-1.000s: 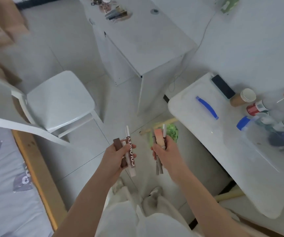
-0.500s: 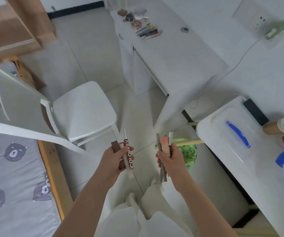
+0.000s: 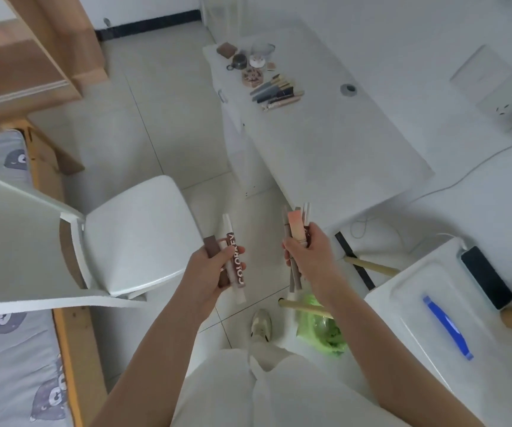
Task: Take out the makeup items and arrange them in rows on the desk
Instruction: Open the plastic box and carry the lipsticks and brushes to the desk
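Note:
My left hand [image 3: 210, 269] grips a few makeup sticks [image 3: 233, 257]: a brown one and a white-and-brown tube with lettering. A second bunch of makeup sticks [image 3: 297, 229], with a peach tube among thin grey pencils, is held in my right hand [image 3: 311, 257]. Both hands are raised over the floor, in front of the white desk [image 3: 334, 149]. At the desk's far end lie several makeup pens and brushes [image 3: 276, 93] side by side, with small jars and compacts [image 3: 248, 61] behind them.
A white chair [image 3: 131, 238] stands to the left, a bed with a grey bear-print cover [image 3: 11, 362] beyond it. On the right is a white storage box lid with a blue handle [image 3: 447, 326] and a black phone [image 3: 487, 277]. A green bag [image 3: 322, 329] lies on the floor.
The view has swung up and left, bringing the desk and its laid-out makeup closer into view. Both hands keep their sticks and have moved toward the desk.

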